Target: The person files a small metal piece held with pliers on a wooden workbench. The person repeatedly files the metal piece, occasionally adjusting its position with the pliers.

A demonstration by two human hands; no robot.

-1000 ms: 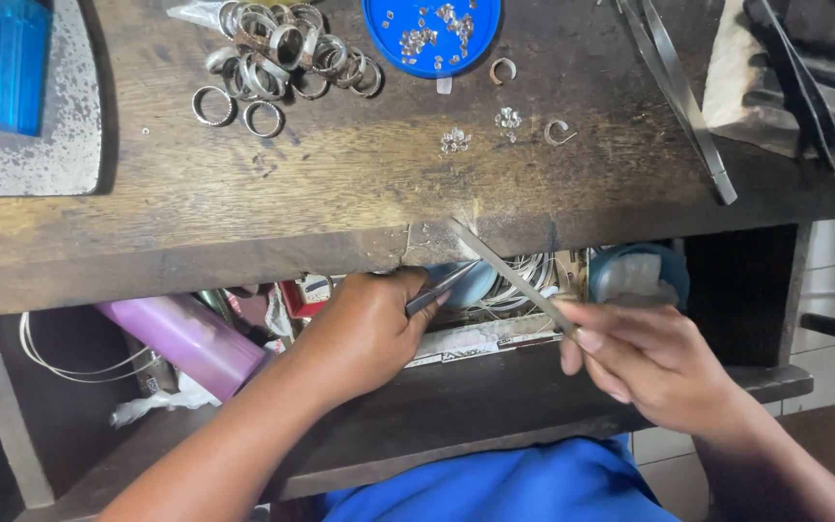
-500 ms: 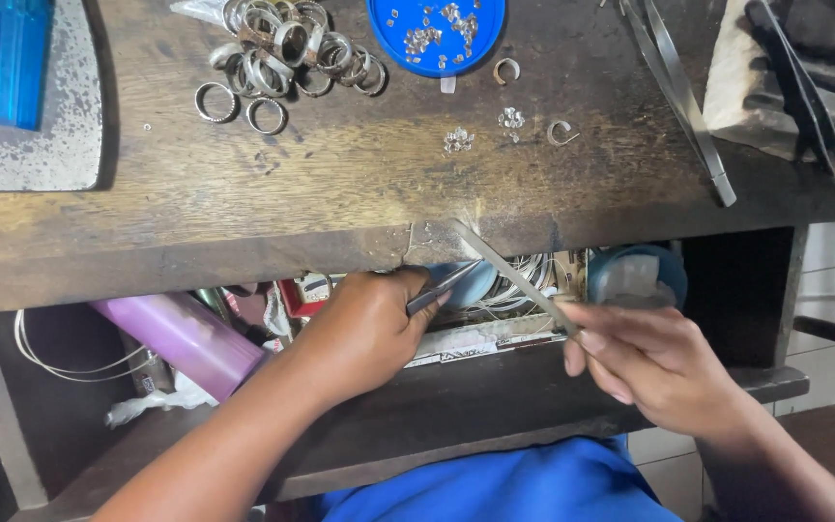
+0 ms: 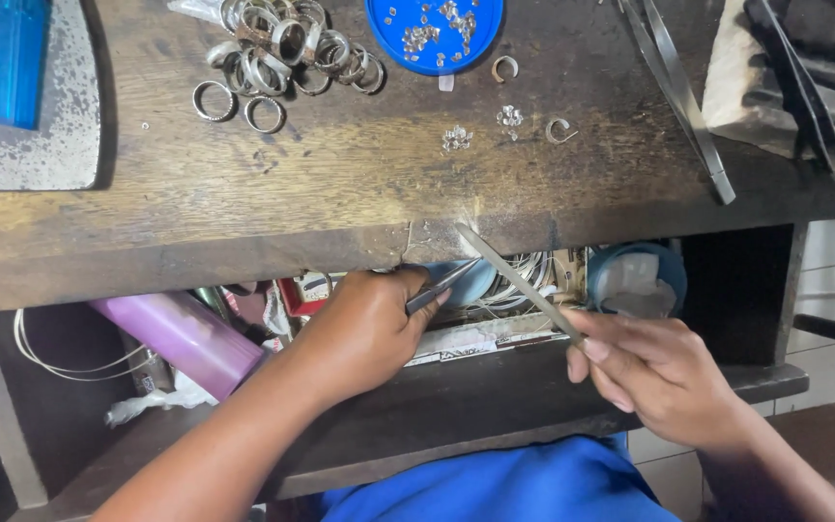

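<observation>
My left hand (image 3: 364, 329) is closed around a pair of grey pliers (image 3: 439, 287) just below the front edge of the wooden workbench (image 3: 359, 184). The pliers' tips point toward that edge; what they pinch is too small to tell. My right hand (image 3: 654, 372) grips a thin metal file (image 3: 514, 280) that slants up and left, its tip meeting the bench edge beside the pliers' tips. A pile of silver rings (image 3: 282, 48) lies at the back of the bench.
A blue dish (image 3: 434, 29) of small stones sits at the top centre, with loose stones (image 3: 456, 137) and open ring pieces (image 3: 561, 129) below it. Long tweezers (image 3: 683, 106) lie right. A blue block on a metal plate (image 3: 26, 145) sits left. The drawer holds a purple tube (image 3: 186, 338) and wire.
The file's tip has shifted slightly along the bench edge while my right hand moved a little. My left hand with the pliers stays in place.
</observation>
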